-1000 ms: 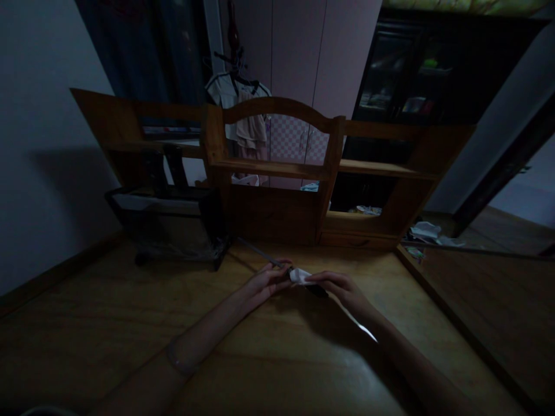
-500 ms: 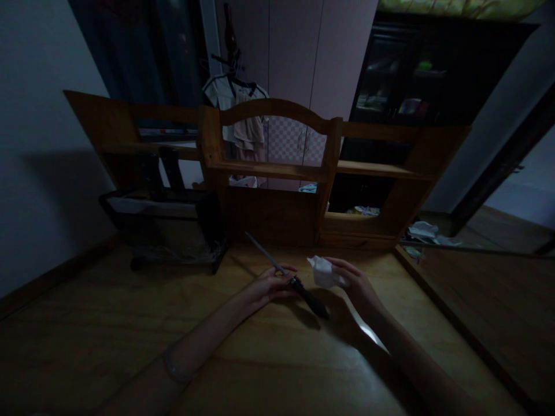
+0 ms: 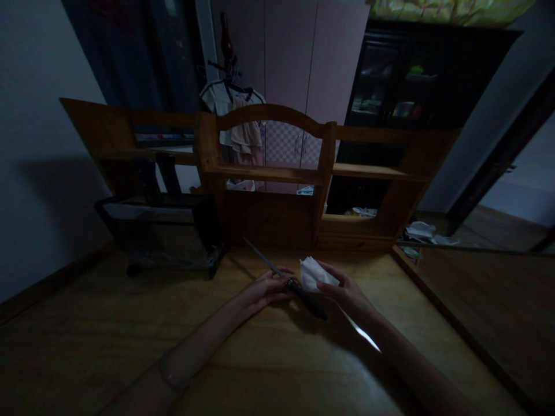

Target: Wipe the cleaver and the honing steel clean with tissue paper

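Note:
My left hand (image 3: 263, 291) is closed around a sharpening steel (image 3: 309, 301) near the collar where rod and handle meet. Its thin grey rod points up and to the left, and its black handle slants down to the right. In my right hand (image 3: 350, 292) is a crumpled white tissue (image 3: 315, 275), pinched between thumb and fingers. The tissue is just above and right of the handle; whether they touch I cannot tell. Both hands are over the wooden tabletop (image 3: 243, 370).
A black knife block (image 3: 202, 225) with two black-handled knives stands at the left. Along the back runs a wooden shelf unit (image 3: 269, 216). A raised wooden edge (image 3: 437, 300) borders the right side. Clothes (image 3: 243, 124) hang beyond the shelf.
My right hand has moved slightly left with the tissue, closer to the handle, and turned so its thumb shows on the tissue. My left hand keeps its hold on the sharpening steel.

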Tool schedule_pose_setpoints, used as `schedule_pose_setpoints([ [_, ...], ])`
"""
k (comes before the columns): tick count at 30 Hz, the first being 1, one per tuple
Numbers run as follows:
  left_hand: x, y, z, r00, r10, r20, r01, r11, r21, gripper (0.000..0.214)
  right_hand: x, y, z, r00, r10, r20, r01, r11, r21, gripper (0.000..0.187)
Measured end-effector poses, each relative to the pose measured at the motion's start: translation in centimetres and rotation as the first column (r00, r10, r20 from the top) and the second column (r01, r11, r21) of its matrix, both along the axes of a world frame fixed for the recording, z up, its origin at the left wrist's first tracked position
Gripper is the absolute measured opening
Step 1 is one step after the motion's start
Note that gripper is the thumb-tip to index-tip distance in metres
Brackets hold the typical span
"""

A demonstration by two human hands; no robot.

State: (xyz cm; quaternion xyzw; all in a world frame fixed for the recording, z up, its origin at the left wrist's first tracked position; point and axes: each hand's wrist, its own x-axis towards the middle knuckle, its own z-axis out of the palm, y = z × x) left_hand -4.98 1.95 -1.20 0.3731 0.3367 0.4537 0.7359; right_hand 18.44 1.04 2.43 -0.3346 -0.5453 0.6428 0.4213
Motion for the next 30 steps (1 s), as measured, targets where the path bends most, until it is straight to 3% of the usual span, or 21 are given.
schedule_pose_setpoints([
  [5, -0.1, 0.0, -0.2, 1.0, -0.006, -0.016, 0.006, 1.0, 0.013, 0.036, 0.4, 0.4, 0.0, 0.977, -0.14, 0.162, 0.108, 0.975, 0.194, 0.042],
  [10, 0.0, 0.0, -0.1, 1.0, 0.006, 0.026, -0.006, 1.0, 0.003, 0.035, 0.6, 1.2, -1.2, 0.94, -0.251, 0.233, 0.221, 0.964, 0.149, 0.035],
  [16, -0.1, 0.2, -0.3, 1.0, -0.005, -0.004, 0.005, 1.0, 0.0, 0.037, 0.5, 1.4, -2.0, 0.935, -0.263, 0.237, 0.222, 0.957, 0.188, 0.035],
  [21, -0.1, 0.1, -0.2, 1.0, 0.004, 0.0, -0.004, 1.0, 0.0, 0.034, 0.2, 0.9, -0.9, 0.939, -0.297, 0.173, 0.212, 0.898, 0.386, 0.027],
  [25, 0.0, 0.1, -0.1, 1.0, 0.002, 0.012, -0.002, 1.0, -0.009, 0.034, 0.1, -0.2, 0.3, 0.947, -0.246, 0.206, 0.151, 0.908, 0.391, 0.022],
  [30, -0.1, 0.3, -0.6, 0.997, 0.064, 0.032, -0.063, 0.998, -0.019, 0.033, -0.7, -1.5, 0.4, 0.967, 0.017, 0.254, -0.095, 0.95, 0.297, 0.021],
])
